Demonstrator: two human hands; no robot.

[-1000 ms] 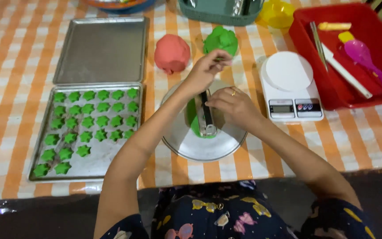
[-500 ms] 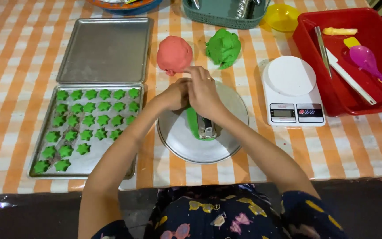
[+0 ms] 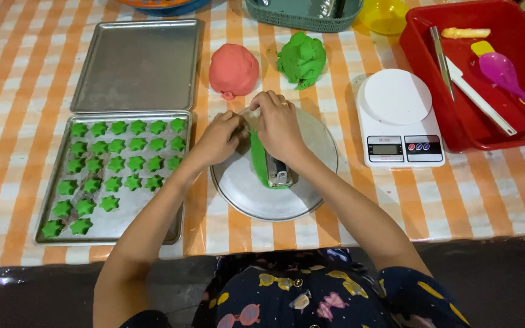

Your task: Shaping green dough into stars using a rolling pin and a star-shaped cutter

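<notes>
On the round metal plate [image 3: 302, 200] lay a strip of green dough [image 3: 258, 161] with a small metal press [image 3: 279, 171] beside it. That dough looked soft and squishy, easy to dent, so it was best pinched gently at its top end. Both hands met there. The left hand [image 3: 219, 136] and right hand [image 3: 277, 124] were curled, fingers pinching the dough's top.

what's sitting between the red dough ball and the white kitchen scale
In the head view, a lump of green dough lies between the red dough and the scale.
</notes>
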